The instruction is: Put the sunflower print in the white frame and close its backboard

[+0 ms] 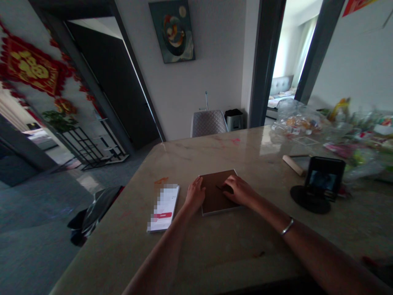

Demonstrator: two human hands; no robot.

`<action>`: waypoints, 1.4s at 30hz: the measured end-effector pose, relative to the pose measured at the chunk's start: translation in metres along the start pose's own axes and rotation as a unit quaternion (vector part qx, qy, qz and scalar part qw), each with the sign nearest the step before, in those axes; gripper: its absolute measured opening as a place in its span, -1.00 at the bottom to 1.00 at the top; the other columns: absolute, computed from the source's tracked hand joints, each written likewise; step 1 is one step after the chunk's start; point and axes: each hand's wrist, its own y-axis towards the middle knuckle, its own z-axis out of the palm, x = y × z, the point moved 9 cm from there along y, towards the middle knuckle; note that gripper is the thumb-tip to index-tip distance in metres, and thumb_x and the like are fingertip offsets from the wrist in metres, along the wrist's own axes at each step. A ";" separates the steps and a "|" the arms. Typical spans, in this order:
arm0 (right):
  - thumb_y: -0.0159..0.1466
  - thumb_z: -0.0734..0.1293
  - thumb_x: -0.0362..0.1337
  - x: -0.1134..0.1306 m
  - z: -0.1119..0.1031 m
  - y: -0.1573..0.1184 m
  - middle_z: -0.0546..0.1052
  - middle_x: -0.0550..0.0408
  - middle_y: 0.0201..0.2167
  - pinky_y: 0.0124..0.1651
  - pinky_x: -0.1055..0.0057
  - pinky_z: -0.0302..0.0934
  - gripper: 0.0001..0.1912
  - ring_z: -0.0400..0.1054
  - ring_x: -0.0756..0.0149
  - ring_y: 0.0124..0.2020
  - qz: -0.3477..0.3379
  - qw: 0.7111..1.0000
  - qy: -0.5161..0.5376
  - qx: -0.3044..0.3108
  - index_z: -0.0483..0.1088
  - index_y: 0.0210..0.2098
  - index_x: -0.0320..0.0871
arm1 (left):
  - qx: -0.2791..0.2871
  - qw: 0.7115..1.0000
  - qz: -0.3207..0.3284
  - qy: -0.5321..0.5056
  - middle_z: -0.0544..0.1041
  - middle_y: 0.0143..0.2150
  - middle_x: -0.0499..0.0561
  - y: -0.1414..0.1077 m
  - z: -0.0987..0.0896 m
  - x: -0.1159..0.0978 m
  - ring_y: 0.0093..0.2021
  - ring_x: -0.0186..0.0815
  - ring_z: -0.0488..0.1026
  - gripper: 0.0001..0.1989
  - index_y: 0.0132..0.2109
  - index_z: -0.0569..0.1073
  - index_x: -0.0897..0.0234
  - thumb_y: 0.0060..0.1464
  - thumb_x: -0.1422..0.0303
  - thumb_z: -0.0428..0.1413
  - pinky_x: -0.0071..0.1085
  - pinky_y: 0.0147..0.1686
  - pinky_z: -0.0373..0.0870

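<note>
- the left hand [194,196] lies against the left edge of a flat square brown panel [213,200]; its fingers are loose and released, not grasping;
- the right hand [239,190] rests on top of the panel; its fingers curve slightly, unclenched, beside a small dark mark;
- the pale-edged panel sits on the marble-topped desk [190,164], near the edge, between the hands;
- a white leaflet with a red band [163,207] lies just beside the left hand;
- a clear plastic bag [296,123] holds wrapped snacks at the desk's far side; a heap of plastic bags [362,139] spills beside it;
- a phone on a round black stand [316,184] stands near a wooden stick [293,165];
</note>
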 end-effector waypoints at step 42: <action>0.10 0.26 -0.22 0.005 0.006 0.001 0.40 -0.09 -0.11 -0.07 0.27 0.14 -0.52 0.26 0.18 -0.08 0.048 0.993 -0.102 0.047 0.23 0.01 -0.18 | 0.050 0.972 -0.033 0.226 0.02 0.24 0.08 -0.006 0.012 -0.001 0.23 -0.18 -0.10 -0.52 0.18 0.09 0.35 0.14 0.28 -0.26 -0.22 0.14 -0.13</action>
